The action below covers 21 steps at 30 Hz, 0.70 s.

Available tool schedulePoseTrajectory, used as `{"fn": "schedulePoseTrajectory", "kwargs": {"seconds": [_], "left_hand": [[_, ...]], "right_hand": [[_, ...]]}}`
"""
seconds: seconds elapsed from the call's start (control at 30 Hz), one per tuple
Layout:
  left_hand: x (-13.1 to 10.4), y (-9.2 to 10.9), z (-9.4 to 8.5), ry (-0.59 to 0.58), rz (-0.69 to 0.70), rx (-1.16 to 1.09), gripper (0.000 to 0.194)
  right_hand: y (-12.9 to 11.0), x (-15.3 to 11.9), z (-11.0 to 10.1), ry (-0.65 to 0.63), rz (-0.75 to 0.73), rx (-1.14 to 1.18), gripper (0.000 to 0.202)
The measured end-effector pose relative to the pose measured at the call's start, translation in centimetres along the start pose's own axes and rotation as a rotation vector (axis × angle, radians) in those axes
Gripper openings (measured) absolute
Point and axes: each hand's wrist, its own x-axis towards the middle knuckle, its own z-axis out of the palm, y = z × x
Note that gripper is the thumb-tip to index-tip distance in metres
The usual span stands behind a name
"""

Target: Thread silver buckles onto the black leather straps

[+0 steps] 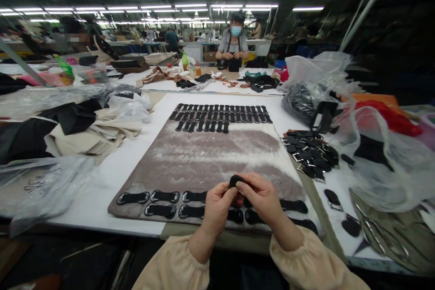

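Note:
My left hand (217,201) and my right hand (260,195) meet above the near half of a grey-brown padded board. Between their fingertips they pinch a small black strap tab (235,181), which looks bent over; its lower part is hidden by the fingers. Under and beside my hands lie several black dumbbell-shaped tabs (160,210) with shiny rims, in two rows along the board's near edge. Farther up the board (204,158), smaller black tabs (220,116) stand in close rows.
A heap of black tabs with metal buckles (311,154) lies right of the board, with scissors (384,235) nearer me. Clear plastic bags (390,167) crowd the right. Cream fabric pieces (95,133) and more plastic lie left. Across the table a masked person (234,45) works.

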Motion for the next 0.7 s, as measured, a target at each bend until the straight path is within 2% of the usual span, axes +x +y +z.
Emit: {"fn": "schedulePoseTrajectory", "kwargs": {"seconds": [0.7], "left_hand": [[-0.19, -0.17, 0.41, 0.062, -0.023, -0.003, 0.027]], "right_hand": [[-0.03, -0.2, -0.05, 0.004, -0.009, -0.054, 0.019]]}}
